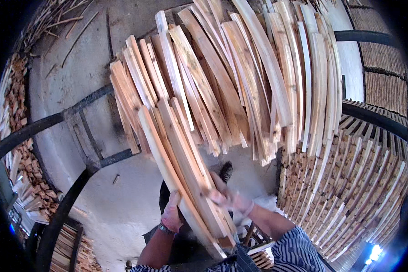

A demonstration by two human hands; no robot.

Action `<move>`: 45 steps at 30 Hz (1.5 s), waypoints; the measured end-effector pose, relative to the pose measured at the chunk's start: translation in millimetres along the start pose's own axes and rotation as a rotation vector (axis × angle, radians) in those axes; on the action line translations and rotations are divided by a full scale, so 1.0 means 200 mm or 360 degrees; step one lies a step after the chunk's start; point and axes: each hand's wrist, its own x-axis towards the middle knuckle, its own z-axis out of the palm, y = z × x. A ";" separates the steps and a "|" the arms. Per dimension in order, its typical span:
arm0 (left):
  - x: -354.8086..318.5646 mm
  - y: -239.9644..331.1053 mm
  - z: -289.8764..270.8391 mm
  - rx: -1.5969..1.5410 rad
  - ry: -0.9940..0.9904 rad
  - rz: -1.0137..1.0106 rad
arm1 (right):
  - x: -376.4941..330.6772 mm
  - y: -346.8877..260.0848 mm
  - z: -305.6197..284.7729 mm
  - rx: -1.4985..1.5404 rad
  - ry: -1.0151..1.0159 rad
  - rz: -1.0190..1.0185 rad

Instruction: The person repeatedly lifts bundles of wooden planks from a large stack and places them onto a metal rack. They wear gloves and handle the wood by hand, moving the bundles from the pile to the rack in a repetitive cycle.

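Both hands, left hand (pixel 172 213) and right hand (pixel 226 197), clasp a bundle of wooden slats (pixel 186 167) near its lower end; stiff, light, splintery, likely to slide apart unless gripped together.

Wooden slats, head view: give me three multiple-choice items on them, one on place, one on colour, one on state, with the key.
1. Where is the neatly stacked wall of slats?
A. at the right
B. at the upper left
C. under the left hand

2. What colour are the slats in the held bundle?
A. dark grey
B. pale tan
C. green

3. How does the left hand meet the bundle?
A. hanging clear of it
B. gripping it from below
C. lying flat on the floor

Key: 1 A, the ordered rows fill the right side. 2 B, bare light wood shows. 3 B, its fingers wrap the lower edge while the right hand rests on top.
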 end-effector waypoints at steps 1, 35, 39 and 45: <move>0.00 -0.01 0.02 0.0032 -0.0011 0.0017 | 0.09 -0.05 -0.03 -0.0058 -0.0043 -0.0047; -1.87 -2.32 2.18 0.1889 -0.2068 0.1218 | -3.62 0.49 -0.67 0.0071 0.1824 -0.1953; -2.16 -2.67 2.65 0.1871 -0.2396 0.1198 | -4.21 0.49 -0.79 -0.0143 0.2431 -0.1801; -2.61 -3.34 3.30 0.1638 -0.3119 0.0914 | -4.98 0.47 -1.08 -0.0239 0.2930 -0.1878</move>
